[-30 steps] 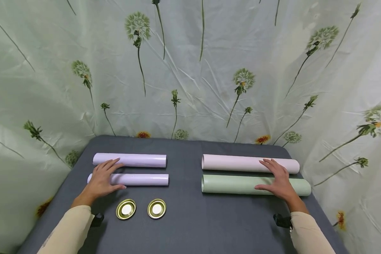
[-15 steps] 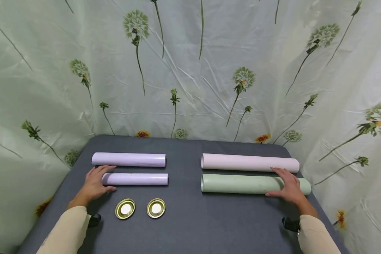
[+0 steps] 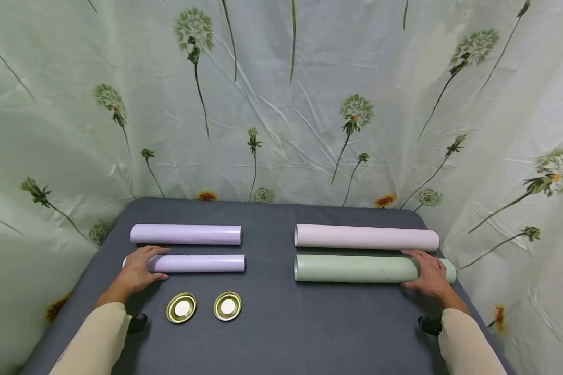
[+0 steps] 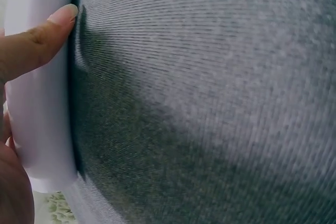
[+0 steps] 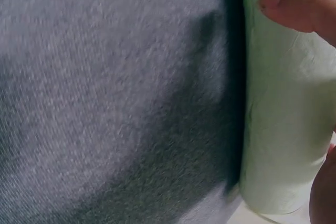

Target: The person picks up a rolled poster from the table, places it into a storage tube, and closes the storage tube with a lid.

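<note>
On the left side of the table, my left hand (image 3: 135, 272) grips the nearer lavender tube (image 3: 202, 263) close to its left end. The thumb (image 4: 39, 43) lies along the tube's near side and the other fingers reach over the far side. My right hand (image 3: 429, 272) spans the green tube (image 3: 352, 269) toward its right end, fingers over the far edge. In the right wrist view its thumb (image 5: 299, 9) lies across the tube's pale green side. Both tubes lie flat, roughly side to side. My palms hide part of each tube.
A second lavender tube (image 3: 187, 234) lies behind the first, and a pale pink tube (image 3: 366, 237) behind the green one. Two gold lids with white centres, one left (image 3: 181, 308) and one right (image 3: 227, 306), sit in front. A dandelion-print curtain (image 3: 281, 104) surrounds the dark grey table (image 3: 272, 333).
Both hands have drawn back from over the rear tubes and come down around the nearer lavender and green tubes. The right hand has also shifted right. The tubes keep their places.
</note>
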A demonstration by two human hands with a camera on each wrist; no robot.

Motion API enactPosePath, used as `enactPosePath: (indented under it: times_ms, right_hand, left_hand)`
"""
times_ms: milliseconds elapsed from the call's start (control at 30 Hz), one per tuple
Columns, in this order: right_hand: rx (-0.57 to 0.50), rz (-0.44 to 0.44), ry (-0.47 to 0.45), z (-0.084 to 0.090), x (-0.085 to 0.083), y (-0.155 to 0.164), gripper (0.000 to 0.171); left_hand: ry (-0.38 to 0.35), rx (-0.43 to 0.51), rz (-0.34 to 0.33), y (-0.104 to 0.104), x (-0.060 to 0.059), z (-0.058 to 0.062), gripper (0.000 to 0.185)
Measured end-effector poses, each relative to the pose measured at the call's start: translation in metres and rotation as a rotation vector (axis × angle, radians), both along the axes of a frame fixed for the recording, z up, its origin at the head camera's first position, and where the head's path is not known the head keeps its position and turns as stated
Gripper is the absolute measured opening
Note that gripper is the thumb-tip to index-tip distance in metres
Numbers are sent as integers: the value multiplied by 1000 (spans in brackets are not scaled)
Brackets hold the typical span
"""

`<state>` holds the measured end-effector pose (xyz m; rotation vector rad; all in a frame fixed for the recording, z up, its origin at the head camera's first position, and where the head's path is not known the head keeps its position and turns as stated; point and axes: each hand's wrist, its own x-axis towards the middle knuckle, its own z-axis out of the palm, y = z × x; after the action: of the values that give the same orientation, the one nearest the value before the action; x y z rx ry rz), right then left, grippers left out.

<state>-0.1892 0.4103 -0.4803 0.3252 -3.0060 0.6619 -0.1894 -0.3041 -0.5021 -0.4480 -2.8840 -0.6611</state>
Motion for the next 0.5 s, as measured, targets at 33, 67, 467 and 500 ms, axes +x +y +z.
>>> enactPosePath:
  times_ms: [33, 67, 467, 500]
  right_hand:
    - [4, -3, -5, -1, 0, 0, 78]
    - [8, -6, -7, -1, 0, 0, 77]
    - [53, -55, 27, -12, -3, -3, 72]
    - [58, -61, 25, -13, -3, -3, 72]
  left_hand:
    - [2, -1, 2, -1, 0, -1, 59]
    - [7, -3, 3, -1, 0, -2, 57]
    - [31, 0, 31, 1, 0, -6, 47]
    - [23, 1, 36, 2, 0, -6, 47]
